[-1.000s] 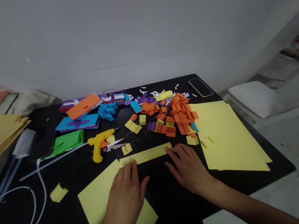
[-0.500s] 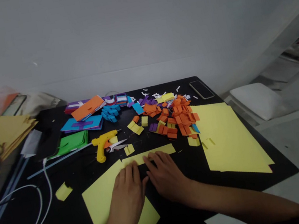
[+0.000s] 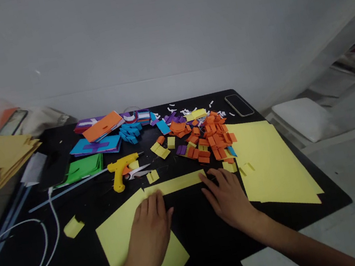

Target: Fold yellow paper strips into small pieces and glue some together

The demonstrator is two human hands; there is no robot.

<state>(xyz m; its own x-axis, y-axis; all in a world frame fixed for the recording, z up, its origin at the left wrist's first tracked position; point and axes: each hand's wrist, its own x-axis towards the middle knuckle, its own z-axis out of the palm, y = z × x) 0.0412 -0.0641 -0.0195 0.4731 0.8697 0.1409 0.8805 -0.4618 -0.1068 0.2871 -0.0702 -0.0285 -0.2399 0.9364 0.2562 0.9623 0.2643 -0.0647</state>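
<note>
Both forearms are cut off by the near edge of the view. The left hand point(image 3: 150, 234) lies flat, palm down, on a yellow sheet point(image 3: 120, 235) at the near side of the black table point(image 3: 201, 248). Its grip is apart and clamps nothing, and the hand hides the sheet's middle. Just beyond it lies a narrow yellow strip point(image 3: 176, 183), its long axis running left to right with the right end slightly farther. The left fingertips touch its left end. The right hand point(image 3: 230, 197), also flat with its grip apart, has its fingertips at the right end. Whether strip and sheet are joined cannot be told. Farther off lie a yellow glue gun point(image 3: 120, 168), scissors point(image 3: 138, 173) and a heap of orange pieces point(image 3: 213, 138). A phone point(image 3: 238, 104) lies at the far edge.
</note>
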